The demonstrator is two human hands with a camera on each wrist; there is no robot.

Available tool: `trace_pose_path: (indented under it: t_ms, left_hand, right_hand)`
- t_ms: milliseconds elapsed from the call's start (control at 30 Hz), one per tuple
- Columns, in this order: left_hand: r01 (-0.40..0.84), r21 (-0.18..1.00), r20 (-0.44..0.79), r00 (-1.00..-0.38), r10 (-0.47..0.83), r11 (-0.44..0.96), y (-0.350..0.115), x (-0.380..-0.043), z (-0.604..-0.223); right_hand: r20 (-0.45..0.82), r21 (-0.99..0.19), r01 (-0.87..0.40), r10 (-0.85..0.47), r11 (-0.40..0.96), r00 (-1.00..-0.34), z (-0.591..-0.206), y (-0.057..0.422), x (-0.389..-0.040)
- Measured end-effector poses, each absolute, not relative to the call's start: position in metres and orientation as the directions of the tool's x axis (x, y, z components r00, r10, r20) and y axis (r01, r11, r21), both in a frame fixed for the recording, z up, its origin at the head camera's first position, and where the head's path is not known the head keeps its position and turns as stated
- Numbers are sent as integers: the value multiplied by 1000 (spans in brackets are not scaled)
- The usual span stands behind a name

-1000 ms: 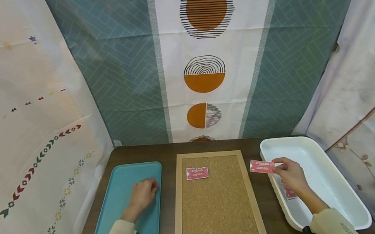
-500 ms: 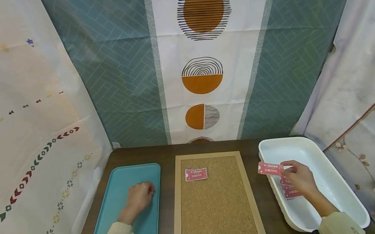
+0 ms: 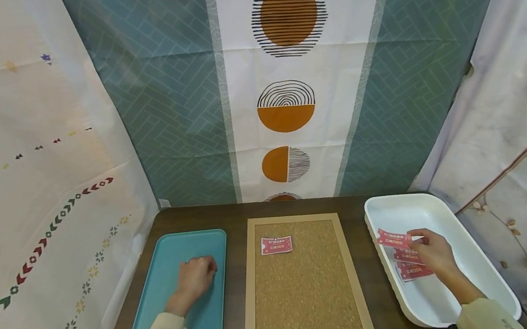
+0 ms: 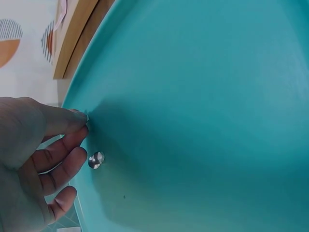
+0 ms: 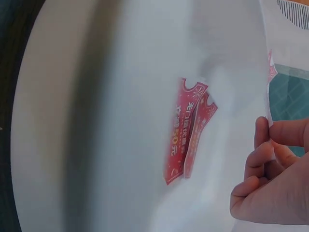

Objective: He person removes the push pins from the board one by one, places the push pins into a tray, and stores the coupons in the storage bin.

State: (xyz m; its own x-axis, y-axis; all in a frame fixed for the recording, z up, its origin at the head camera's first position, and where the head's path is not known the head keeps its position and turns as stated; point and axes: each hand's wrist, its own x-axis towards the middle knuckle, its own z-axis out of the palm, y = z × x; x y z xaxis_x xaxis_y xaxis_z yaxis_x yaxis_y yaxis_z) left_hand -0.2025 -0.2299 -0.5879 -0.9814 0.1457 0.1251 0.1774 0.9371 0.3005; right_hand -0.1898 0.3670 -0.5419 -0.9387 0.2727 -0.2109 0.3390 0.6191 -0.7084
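Note:
My right hand (image 3: 434, 250) pinches a red coupon (image 3: 393, 238) by its right end over the white tub (image 3: 473, 265). In the right wrist view, that coupon appears nearly edge-on at the fingertips (image 5: 261, 126). Two more red coupons (image 5: 179, 133) lie overlapping on the tub's floor below. Over the teal tray (image 3: 162, 303) is my left hand (image 3: 197, 278), its thumb and index tips together. A pale edge shows at those tips, but I cannot tell whether they hold anything. Close to the fingers, a shiny silver thumbtack (image 4: 96, 160) sits in the tray.
Between tray and tub lies a wood-framed cork board (image 3: 309, 296). One red coupon (image 3: 275, 245) is on its upper left. All stand on a dark wooden table (image 3: 240, 299), with a patterned cloth (image 3: 178, 114) behind and white cloths at both sides.
My right hand has moved right and down with the coupon, from the tub's left rim to over its inside, uncovering the coupons lying there. The left hand stays nearly still.

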Motion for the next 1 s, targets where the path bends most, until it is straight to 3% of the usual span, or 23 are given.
trace_pose_path:
  t_ms: [567,1000]
  left_hand:
    - [160,307,161,-980,114,938,-231,-204,-586]
    - [153,330,160,-982,104,932,-229,-201,-583]
  right_hand:
    - [-219,-669,307,216,677,-952,-556,392,-195]
    - [-208,-560,254,162,788,-965,-560,393,-194]
